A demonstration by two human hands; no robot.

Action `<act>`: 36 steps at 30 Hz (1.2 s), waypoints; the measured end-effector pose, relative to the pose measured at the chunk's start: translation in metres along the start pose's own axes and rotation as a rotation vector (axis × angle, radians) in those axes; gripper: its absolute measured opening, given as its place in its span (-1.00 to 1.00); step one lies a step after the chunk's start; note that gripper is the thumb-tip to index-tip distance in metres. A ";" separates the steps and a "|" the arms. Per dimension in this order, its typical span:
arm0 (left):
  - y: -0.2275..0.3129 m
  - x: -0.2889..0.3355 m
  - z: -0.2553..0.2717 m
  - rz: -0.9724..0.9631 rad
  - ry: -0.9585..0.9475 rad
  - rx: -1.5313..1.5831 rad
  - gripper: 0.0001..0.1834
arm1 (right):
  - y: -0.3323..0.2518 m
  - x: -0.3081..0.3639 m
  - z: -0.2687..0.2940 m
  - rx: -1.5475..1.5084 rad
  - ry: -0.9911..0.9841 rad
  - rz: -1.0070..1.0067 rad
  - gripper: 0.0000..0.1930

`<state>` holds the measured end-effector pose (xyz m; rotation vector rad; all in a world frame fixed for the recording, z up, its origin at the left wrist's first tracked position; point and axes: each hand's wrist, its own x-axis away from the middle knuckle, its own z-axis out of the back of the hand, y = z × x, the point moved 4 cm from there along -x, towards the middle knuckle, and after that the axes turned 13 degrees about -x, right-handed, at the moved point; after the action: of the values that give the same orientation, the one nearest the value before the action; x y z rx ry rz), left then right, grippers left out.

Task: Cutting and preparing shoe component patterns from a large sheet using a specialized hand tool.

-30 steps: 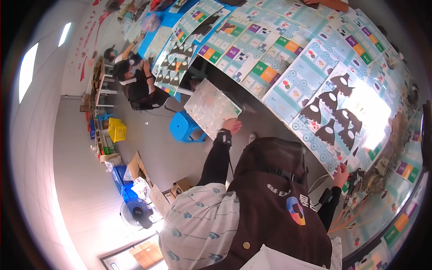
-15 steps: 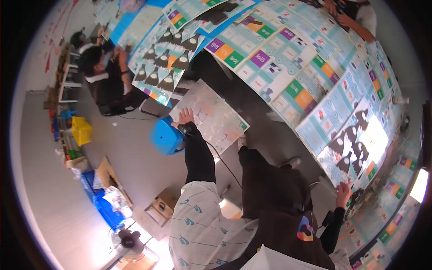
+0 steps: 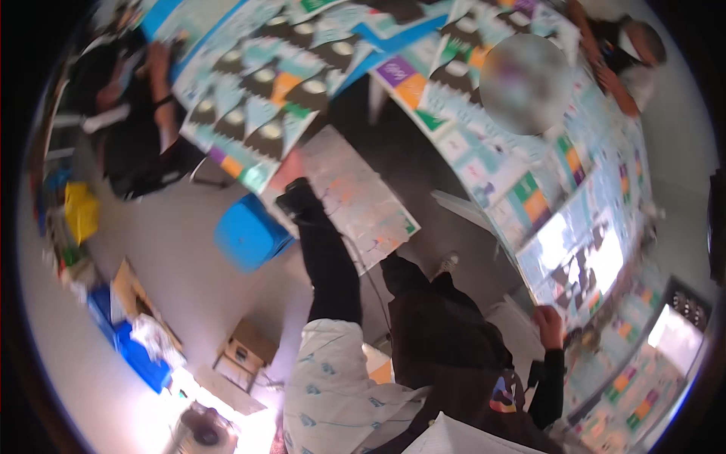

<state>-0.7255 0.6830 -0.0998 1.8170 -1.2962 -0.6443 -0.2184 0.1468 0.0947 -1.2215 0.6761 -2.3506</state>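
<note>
My left hand [image 3: 286, 172] is stretched forward at the near corner of the table with dark cutouts, smeared by motion; its fingers cannot be made out. A low board [image 3: 355, 198] with coloured stains lies just right of that wrist. Dark bottle-shaped pieces with jagged ends [image 3: 253, 125] lie in rows on the printed sheets beyond. At the edge of the right-hand table, my right hand [image 3: 550, 327] is held with its fingers curled in; whatever may be inside is hidden. More dark pieces [image 3: 578, 272] lie near it, under glare.
A blue stool [image 3: 252, 233] stands left of my left forearm. One person [image 3: 136, 113] sits at the far left, another [image 3: 624, 64] leans in at the far right. A cardboard box [image 3: 246, 344], yellow bag [image 3: 81, 212] and fan [image 3: 203, 431] are on the left side.
The view has shifted, and the left table and seated person appear closer. My left hand has moved from above the stool and low board to the table corner. My right hand looks more curled.
</note>
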 end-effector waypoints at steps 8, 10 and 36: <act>-0.019 -0.017 -0.022 0.289 -0.132 0.356 -0.46 | -0.008 0.024 -0.025 0.163 0.103 0.067 -0.78; -0.010 -0.012 -0.022 0.259 -0.092 0.354 -0.48 | -0.013 0.027 -0.031 0.122 0.139 0.131 -0.78; -0.068 0.051 0.100 0.640 0.407 0.301 -0.48 | 0.098 0.062 0.004 0.024 0.301 -0.047 -0.78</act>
<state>-0.7494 0.6150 -0.2095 1.5094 -1.6179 0.2659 -0.2360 0.0329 0.0788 -0.8899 0.7171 -2.6025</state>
